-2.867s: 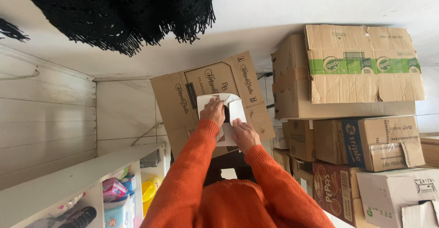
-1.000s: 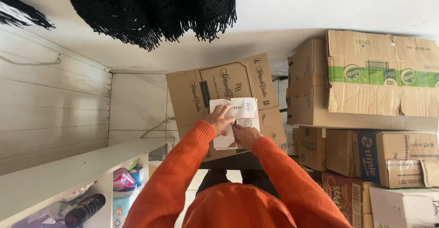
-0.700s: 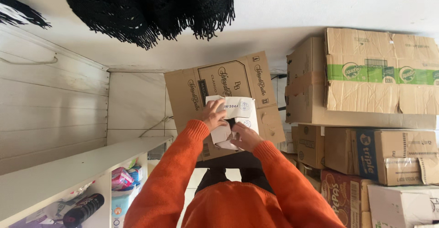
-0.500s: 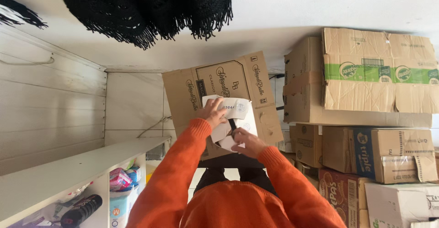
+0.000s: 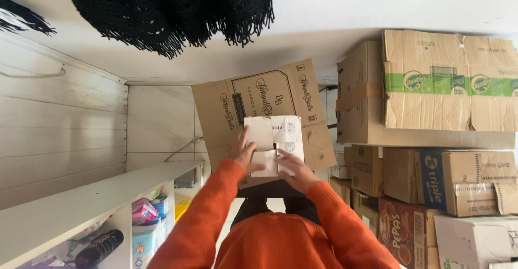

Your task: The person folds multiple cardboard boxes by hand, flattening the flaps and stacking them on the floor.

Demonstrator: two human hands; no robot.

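I hold a small white folded paper packet (image 5: 273,145) out in front of me, against a brown cardboard box (image 5: 259,104). My left hand (image 5: 243,153) grips its left edge with curled fingers; my right hand (image 5: 294,172) presses its lower right corner.

White plank wall (image 5: 59,134) left of the fingers; white shelf unit (image 5: 97,199) below-left of them, its compartments holding coloured packets and a dark bottle. Stacked cardboard boxes (image 5: 448,139) fill the room right of the fingers. Black fringed fabric (image 5: 162,7) hangs above, against a plain white surface (image 5: 388,2); lighting even, daylight-like.
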